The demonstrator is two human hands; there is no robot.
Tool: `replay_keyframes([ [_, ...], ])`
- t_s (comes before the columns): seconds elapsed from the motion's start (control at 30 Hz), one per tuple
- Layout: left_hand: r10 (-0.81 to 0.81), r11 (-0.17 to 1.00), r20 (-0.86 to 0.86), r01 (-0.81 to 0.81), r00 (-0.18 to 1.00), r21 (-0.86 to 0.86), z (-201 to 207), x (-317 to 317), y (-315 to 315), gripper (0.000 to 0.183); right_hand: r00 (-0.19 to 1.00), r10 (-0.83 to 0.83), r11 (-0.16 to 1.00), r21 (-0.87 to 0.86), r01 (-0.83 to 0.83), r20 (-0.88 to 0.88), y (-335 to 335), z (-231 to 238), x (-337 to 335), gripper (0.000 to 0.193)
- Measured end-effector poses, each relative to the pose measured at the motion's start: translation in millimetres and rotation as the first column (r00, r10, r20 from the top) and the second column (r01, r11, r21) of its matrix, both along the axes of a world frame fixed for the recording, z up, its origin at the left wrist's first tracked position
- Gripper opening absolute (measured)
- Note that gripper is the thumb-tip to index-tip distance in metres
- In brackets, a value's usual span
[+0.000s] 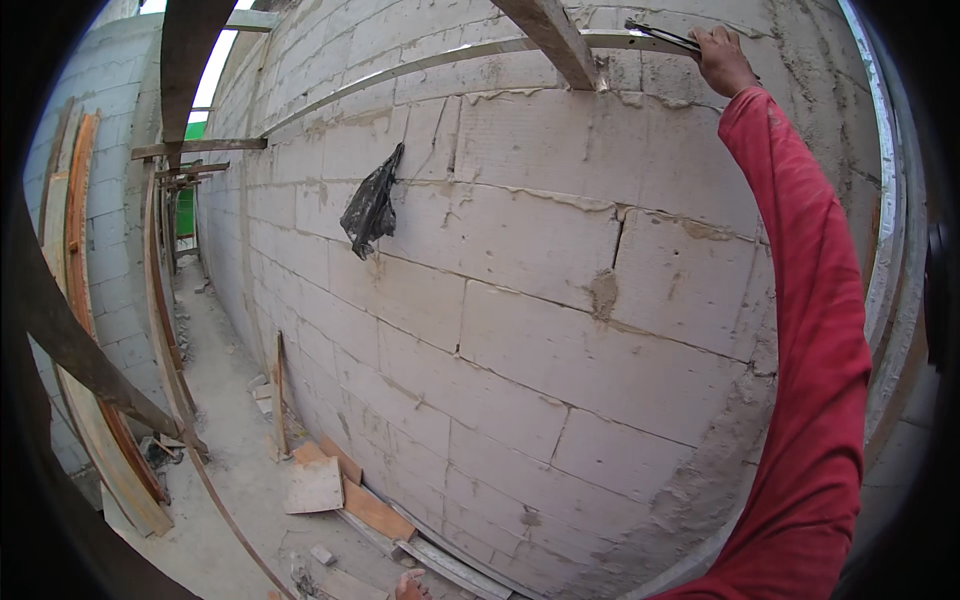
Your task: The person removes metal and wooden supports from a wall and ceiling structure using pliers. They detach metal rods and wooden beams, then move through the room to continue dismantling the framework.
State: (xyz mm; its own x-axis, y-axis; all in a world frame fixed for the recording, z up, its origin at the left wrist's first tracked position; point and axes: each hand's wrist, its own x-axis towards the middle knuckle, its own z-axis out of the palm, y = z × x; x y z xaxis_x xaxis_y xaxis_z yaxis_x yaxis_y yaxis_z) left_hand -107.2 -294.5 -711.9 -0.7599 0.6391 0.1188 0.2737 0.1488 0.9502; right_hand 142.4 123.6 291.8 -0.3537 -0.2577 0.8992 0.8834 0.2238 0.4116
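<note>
My right hand (724, 62) is raised high at the upper right, close to the block wall (540, 240). Its fingers are closed round the handles of dark pincers (662, 37), whose head points left. The pincers lie over a long, pale metal bar (420, 64) that runs level along the wall. A wooden beam (550, 40) meets the wall just left of them. At the lower edge only the curled fingers of my left hand (410, 586) show, and whatever they may hold is cut off.
A torn black plastic bag (372, 203) hangs on the wall. Timber props (100, 370) and planks (78, 230) stand at left along a narrow passage. Board offcuts (314, 486) and metal lengths (450, 566) lie at the wall's foot. Crosspieces (200, 147) span the passage.
</note>
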Motion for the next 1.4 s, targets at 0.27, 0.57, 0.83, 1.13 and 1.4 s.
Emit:
replay_keyframes([
  [0.27, -0.077, 0.94, 0.562, -0.128, 0.824, 0.318, 82, 10, 34, 0.029, 0.99, 0.14, 0.99, -0.012, -0.139, 0.02, -73, -23, 67, 0.025],
  [0.57, -0.484, 0.757, 0.508, 0.049, 0.713, 0.652, 281, -21, 102, 0.02, 0.994, -0.079, 0.997, 0.01, 0.079, 0.071, -43, 28, 255, 0.045],
  [0.83, -0.57, 0.596, 0.177, 0.256, 0.802, 0.761, 420, -31, 136, 0.026, 0.978, 0.208, 0.976, -0.072, -0.207, 0.007, -55, -42, 248, 0.036],
  [1.13, -0.534, 0.473, -0.197, 0.484, 0.822, 0.736, 591, -2, 203, 0.033, 0.95, 0.175, 0.936, -0.256, -0.242, -0.258, -117, -216, 153, 0.02],
  [1.4, -0.293, 0.503, -0.402, 0.498, 0.867, 0.707, 730, 38, 258, 0.071, 0.769, 0.176, 0.719, -0.454, -0.527, -0.614, -142, -388, 83, 0.021],
])
